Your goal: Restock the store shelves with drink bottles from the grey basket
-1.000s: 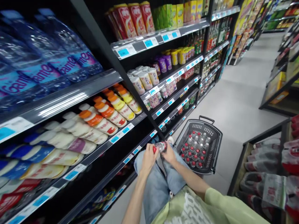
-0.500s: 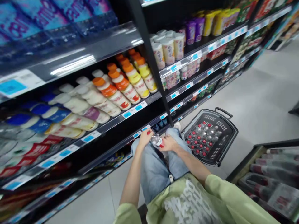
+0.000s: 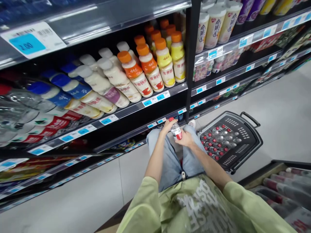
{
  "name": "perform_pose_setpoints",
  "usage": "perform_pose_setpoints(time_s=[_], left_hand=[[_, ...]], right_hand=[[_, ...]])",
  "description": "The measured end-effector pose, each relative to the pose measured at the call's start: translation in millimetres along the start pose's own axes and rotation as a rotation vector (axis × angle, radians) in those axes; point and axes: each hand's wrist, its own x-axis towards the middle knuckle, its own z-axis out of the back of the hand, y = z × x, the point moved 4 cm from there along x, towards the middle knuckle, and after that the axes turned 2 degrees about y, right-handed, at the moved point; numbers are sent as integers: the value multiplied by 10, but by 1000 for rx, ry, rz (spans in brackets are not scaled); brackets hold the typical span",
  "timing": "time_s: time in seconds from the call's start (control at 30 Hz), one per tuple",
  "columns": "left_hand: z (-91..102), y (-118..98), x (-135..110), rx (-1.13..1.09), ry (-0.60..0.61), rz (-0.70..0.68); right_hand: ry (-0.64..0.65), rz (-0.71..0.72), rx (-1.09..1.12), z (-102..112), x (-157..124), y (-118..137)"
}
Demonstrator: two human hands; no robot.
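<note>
A small clear bottle (image 3: 176, 132) with a red cap and a red-and-white label is held in front of my knees, tilted, its cap toward the upper left. At its top end, my left hand (image 3: 167, 127) has its fingers closed around the red cap. My right hand (image 3: 186, 139) grips the lower part by the label. To the right on the floor, a black shopping basket (image 3: 254, 142) with a handle contains several red-capped bottles (image 3: 217, 143) standing close together.
Drink bottles with orange caps (image 3: 150, 69) line the shelf (image 3: 131, 108) ahead on the left. White cups (image 3: 213, 27) stand on a shelf to the right. Behind the basket, at lower right, a wooden-edged bin (image 3: 272, 171) holds wrapped bottles. Pale floor tiles (image 3: 97, 194) lie below.
My view has turned left, so the shelves, basket and hands appear farther right. Both hands keep hold of the bottle, and its label now shows more fully.
</note>
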Motion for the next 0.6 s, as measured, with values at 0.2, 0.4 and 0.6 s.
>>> perform_pose_setpoints(time_s=[0.2,0.4,0.6], left_hand=[[-271,-32,56,-312,127,22],[-318,-2,40,-318,113,50],[-309,25,16,-339,100,55]], right_hand=[[-21,-39,27,14,-15,-48],[-28,-42,33,2,-12,-109],[-27,-26,65,-29,-3,-113]])
